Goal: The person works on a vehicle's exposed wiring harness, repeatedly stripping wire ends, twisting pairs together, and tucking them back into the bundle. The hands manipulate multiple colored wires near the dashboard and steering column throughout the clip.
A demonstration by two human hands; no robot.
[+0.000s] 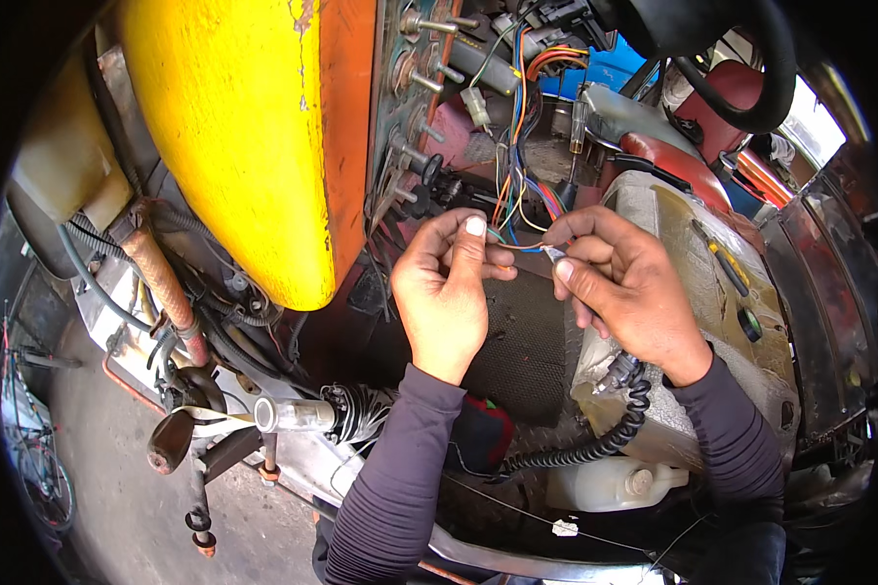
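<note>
My left hand [447,292] is closed, pinching thin coloured wires between thumb and index finger. The wires [522,248], orange and blue among them, span the short gap to my right hand [632,288]. That hand is closed too, its thumb and forefinger on a small pale pointed piece [553,253] at the wires. Fingers hide most of this piece, so I cannot tell its kind. Just beyond both hands hangs a loose wiring bundle [519,161] of several colours, with a white plastic connector [476,107] at its upper left.
A panel of toggle switches [415,73] stands beyond my left hand, next to a yellow-and-orange body panel [234,127]. On the worn grey cover [644,210] at right lie yellow-and-black pliers [727,261] and a roll of tape [749,325]. A black coiled cable [595,448] passes above a white jug [605,486].
</note>
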